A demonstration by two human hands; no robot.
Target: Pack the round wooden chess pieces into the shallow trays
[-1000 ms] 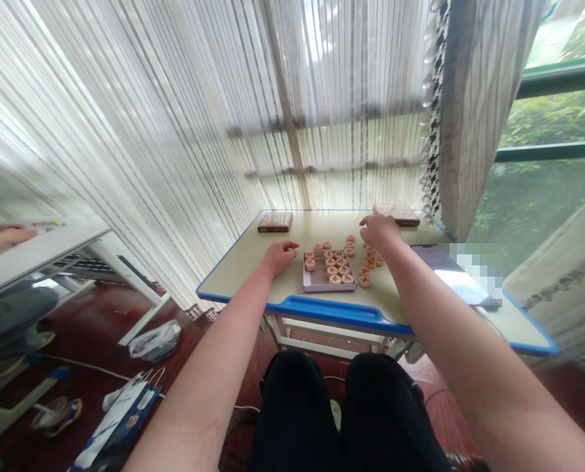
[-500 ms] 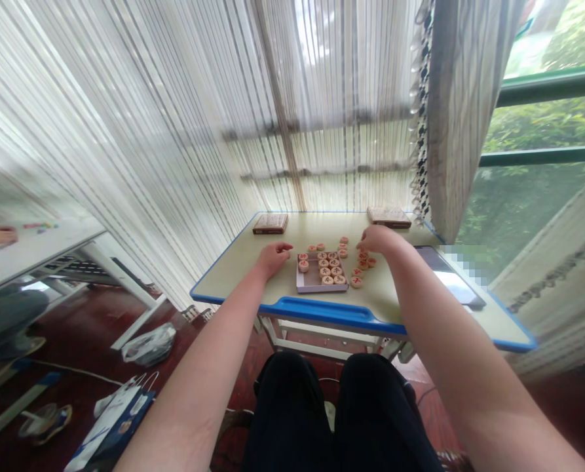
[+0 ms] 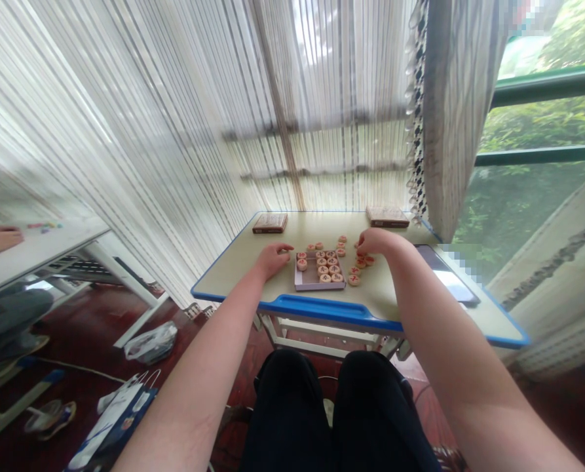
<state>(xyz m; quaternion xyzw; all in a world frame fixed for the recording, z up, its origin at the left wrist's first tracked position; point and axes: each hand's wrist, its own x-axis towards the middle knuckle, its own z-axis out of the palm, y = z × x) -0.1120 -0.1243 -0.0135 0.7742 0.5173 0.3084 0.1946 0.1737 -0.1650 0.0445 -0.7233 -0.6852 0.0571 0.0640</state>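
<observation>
A shallow pale box (image 3: 319,286) stands near the table's front edge. Round wooden Chinese chess pieces fill its right side, dark-marked ones (image 3: 335,278), and two red-marked ones (image 3: 301,265) sit at its left. My left hand (image 3: 274,258) lies beside the box's left wall, fingers stretched out and holding nothing. Right of the box, my right hand (image 3: 371,242) reaches down with fingers pinched at a cluster of loose red-marked pieces (image 3: 361,261); the piece at the fingertips is mostly hidden. More red-marked pieces lie behind the box (image 3: 319,246) and at its front right (image 3: 354,280).
Two flat brown boxes (image 3: 270,223) (image 3: 387,216) lie along the table's back edge. A dark tablet-like device (image 3: 444,275) is on the right, by my forearm. A blue tray edge (image 3: 321,307) runs along the front. At far left, another person's hand (image 3: 2,239) rests on a white table.
My right hand has lowered slightly onto the loose pieces, covering one that showed beneath it. The left hand stays where it was. The view has shifted slightly.
</observation>
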